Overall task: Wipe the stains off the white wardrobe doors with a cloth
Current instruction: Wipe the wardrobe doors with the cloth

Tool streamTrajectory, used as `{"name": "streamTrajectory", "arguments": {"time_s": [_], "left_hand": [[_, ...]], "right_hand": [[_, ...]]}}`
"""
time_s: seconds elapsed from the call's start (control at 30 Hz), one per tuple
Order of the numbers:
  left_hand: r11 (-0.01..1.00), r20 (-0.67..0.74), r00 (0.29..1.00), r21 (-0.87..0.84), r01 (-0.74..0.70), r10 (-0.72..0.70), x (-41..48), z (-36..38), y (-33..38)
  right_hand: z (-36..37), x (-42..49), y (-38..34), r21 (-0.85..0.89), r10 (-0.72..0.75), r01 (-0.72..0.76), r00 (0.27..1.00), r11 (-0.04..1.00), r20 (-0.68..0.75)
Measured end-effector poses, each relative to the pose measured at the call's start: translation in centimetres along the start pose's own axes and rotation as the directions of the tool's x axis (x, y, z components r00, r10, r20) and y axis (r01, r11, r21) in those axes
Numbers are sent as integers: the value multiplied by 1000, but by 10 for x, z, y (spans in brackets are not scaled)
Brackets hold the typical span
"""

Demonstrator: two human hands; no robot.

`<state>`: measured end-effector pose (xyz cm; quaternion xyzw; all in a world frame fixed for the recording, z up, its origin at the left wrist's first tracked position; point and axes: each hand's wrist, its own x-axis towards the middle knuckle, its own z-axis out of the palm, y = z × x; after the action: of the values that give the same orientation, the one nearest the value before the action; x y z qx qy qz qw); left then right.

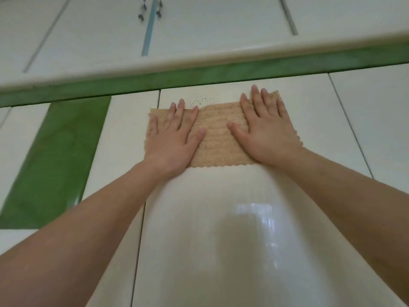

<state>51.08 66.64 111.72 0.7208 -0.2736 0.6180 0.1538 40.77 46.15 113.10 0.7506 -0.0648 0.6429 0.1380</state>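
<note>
A tan textured cloth (218, 136) lies spread flat against a glossy white wardrobe door (221, 218), near the door's top. My left hand (174, 138) presses its left part with straight, spread fingers. My right hand (265, 131) presses its right part the same way, fingertips reaching the cloth's upper edge. A patch of small dark specks (200, 100) marks the door just above the cloth, between my two hands.
A green strip (199, 77) runs across above the doors, under a white ledge (199, 57). A green panel (55, 165) sits at the left. More white doors flank the middle one. Upper cabinet doors carry small dark handles (150, 9).
</note>
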Motion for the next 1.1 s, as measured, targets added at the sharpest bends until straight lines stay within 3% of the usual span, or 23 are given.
{"name": "streamTrajectory", "arguments": {"time_s": [0.2,0.5,0.73,1.1], "left_hand": [[999,-18,1000,47,-10,11,82,-16,-17],[999,-40,999,33,-9,10,95,-20,-37],[1000,-39,999,-5,26,-26,11,-6,-40],[997,-22,999,-57,46,-48,-190,29,-16]], "right_hand": [[-8,78,2,-29,-32,31,998,999,-59],[-5,96,-19,-40,-2,0,998,999,-55],[4,29,-41,-23,-48,48,998,999,-31],[20,-151,-69,-38,-74,75,997,996,25]]}}
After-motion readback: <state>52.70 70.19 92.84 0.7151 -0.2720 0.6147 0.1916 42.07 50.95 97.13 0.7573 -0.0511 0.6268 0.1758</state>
